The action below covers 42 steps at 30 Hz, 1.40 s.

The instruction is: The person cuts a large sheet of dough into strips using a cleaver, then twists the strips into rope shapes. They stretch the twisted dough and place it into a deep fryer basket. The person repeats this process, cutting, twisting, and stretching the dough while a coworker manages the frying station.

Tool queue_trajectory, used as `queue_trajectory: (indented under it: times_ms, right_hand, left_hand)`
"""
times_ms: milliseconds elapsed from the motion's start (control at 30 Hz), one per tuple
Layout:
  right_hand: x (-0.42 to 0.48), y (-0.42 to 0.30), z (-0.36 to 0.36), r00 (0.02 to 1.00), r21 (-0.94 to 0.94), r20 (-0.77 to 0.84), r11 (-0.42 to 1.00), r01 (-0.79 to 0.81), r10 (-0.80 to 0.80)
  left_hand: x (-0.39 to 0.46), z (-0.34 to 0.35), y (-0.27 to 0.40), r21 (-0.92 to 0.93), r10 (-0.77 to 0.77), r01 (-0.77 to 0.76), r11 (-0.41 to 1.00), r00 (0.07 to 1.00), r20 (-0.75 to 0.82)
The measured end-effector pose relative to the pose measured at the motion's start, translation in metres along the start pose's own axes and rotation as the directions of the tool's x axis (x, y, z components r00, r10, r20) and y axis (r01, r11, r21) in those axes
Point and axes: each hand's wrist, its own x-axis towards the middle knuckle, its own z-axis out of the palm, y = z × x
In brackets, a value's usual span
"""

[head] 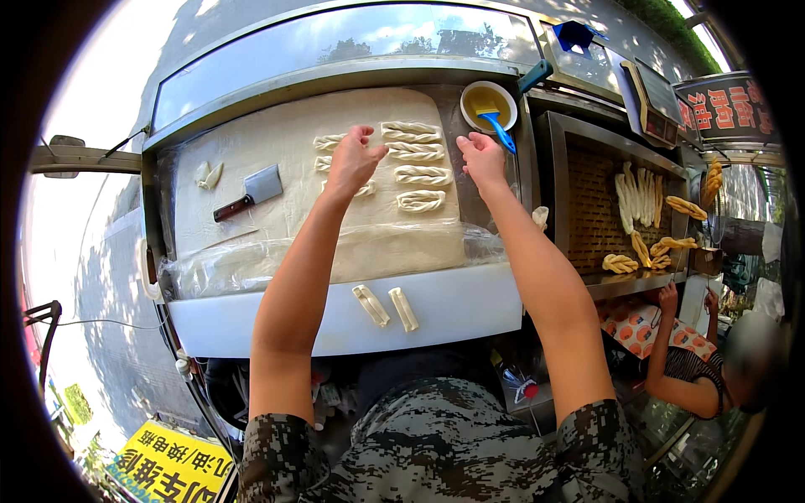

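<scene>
Both my hands are over a wide sheet of pale dough (377, 251). My left hand (357, 157) hovers at the left column of twisted dough pieces (327, 143), partly covering them; its thumb and fingers are apart with nothing seen between them. To the right of the sheet is my right hand (484, 162), empty, fingers curled and slightly apart. Between the hands lies a column of several twisted raw dough loops (412, 151). Close above my right hand, a blue-handled brush (497, 126) leans in a white bowl of yellow oil (479, 95).
A cleaver (263, 183) and dough scraps (209, 175) lie on the sheet's left. Two dough strips (403, 309) rest on a white board (453, 295) nearest me. Right, a fryer (585, 188) holds dough sticks; beside it a co-worker's hand (668, 298) grips a thin stick.
</scene>
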Motion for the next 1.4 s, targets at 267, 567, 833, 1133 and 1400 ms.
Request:
queue_trajectory:
  times_ms: [267, 567, 833, 1133, 1400]
  right_hand:
    - [-0.205, 0.074, -0.067, 0.837, -0.010, 0.488, 0.961, -0.278, 0.247]
    - [-0.269, 0.073, -0.084, 0.555, -0.234, 0.808, 0.972, -0.011, 0.200]
    - [-0.252, 0.052, -0.099, 0.583, 0.134, 0.783, 0.855, -0.500, 0.218]
    - [-0.239, 0.041, -0.116, 0.676, 0.444, 0.691, 0.589, -0.675, 0.254]
    - [-0.227, 0.068, -0.121, 0.806, 0.359, 0.436, 0.743, -0.564, 0.401]
  left_hand:
    - [-0.211, 0.015, -0.036, 0.456, 0.013, -0.278, 0.845, 0.864, 0.503]
    - [-0.237, 0.041, -0.022, 0.078, -0.173, 0.160, 0.984, 0.759, 0.628]
    - [-0.244, 0.051, 0.011, -0.727, -0.208, 0.608, 0.320, 0.793, 0.572]
    - [-0.241, 0.083, 0.008, -0.626, -0.089, 0.494, 0.603, 0.822, 0.563]
    - [-0.227, 0.099, -0.001, -0.644, -0.426, 0.461, 0.611, 0.877, 0.224]
